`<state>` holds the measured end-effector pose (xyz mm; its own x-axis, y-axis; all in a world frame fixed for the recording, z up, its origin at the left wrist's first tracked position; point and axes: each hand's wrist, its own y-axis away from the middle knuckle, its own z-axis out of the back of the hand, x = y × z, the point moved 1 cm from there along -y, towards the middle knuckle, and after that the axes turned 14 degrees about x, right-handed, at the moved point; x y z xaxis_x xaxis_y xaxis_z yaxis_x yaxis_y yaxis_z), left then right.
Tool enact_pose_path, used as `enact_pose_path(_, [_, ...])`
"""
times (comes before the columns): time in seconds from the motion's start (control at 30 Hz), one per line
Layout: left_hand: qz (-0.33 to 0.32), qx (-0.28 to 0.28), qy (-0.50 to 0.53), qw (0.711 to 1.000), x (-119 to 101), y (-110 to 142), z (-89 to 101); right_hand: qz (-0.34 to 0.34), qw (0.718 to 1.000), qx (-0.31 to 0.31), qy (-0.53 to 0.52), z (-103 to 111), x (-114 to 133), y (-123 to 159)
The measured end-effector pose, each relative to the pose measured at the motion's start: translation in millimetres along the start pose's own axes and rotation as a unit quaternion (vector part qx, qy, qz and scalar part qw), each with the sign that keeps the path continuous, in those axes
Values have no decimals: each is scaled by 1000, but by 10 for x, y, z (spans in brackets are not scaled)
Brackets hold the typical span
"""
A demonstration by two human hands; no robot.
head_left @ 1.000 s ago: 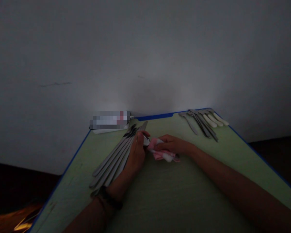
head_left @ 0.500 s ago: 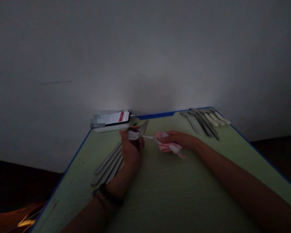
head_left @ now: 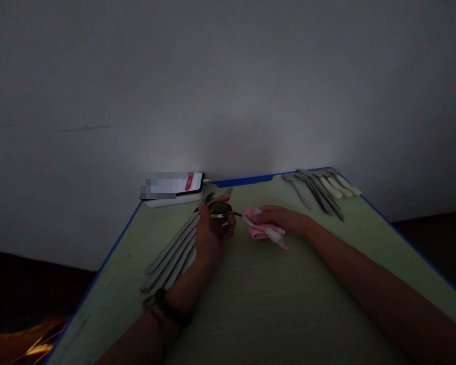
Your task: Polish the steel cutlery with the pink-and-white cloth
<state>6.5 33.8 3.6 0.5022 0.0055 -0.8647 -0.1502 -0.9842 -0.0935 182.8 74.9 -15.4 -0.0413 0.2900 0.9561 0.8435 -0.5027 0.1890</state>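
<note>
"Head view: where's the spoon?"
"Between both hands. The left hand curls its fingers round the bowl; the right hand pinches a pink cloth over the handle."
"Nearby?"
"Cutlery partly behind the left hand, a phone beyond, utensils far right."

Spoon (seemingly metal) runs into pink cloth.

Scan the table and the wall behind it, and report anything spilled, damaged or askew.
The wall carries a dark scratch-like mark at left, odd against its mostly plain surface. The green table has faint dark marks near its left edge, perhaps wear. No spill shows, though the picture is dim.
</note>
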Motion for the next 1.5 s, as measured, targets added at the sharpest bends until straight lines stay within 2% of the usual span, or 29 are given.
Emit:
enact_pose_path(0.2, [58,27,32,997,-25,-12,-28,9,1000,-19,-17,-4,3,-6])
enact_pose_path(0.3, [81,23,48,995,-24,-31,-13,19,1000,-18,-3,-34,18,-16])
enact_pose_path(0.5, [6,-42,77,996,-28,-84,84,13,998,3,59,-110,78,-17])
enact_pose_path(0.6, [6,-63,105,992,-55,-81,96,20,998,16,56,-99,65,-14])
enact_pose_path(0.67, [16,-51,105,993,-68,-67,73,31,999,16,31,-81,46,-13])
enact_pose_path(0.73, [19,-19,80,996,-61,-50,35,42,999,1,5,-62,30,-12])
enact_pose_path(0.83, [12,17,-11,1000,-11,-26,-10,47,998,-17,-32,-43,13,-13])
enact_pose_path(1.0, [19,-9,-134,991,82,-22,11,49,997,-6,-54,-39,-1,-22])
enact_pose_path(1.27, [11,-31,-160,987,93,-46,39,51,997,-19,-55,-41,-15,-21])
enact_pose_path(1.5, [13,-25,-179,983,81,-50,45,51,998,-17,-40,-81,44,-9])
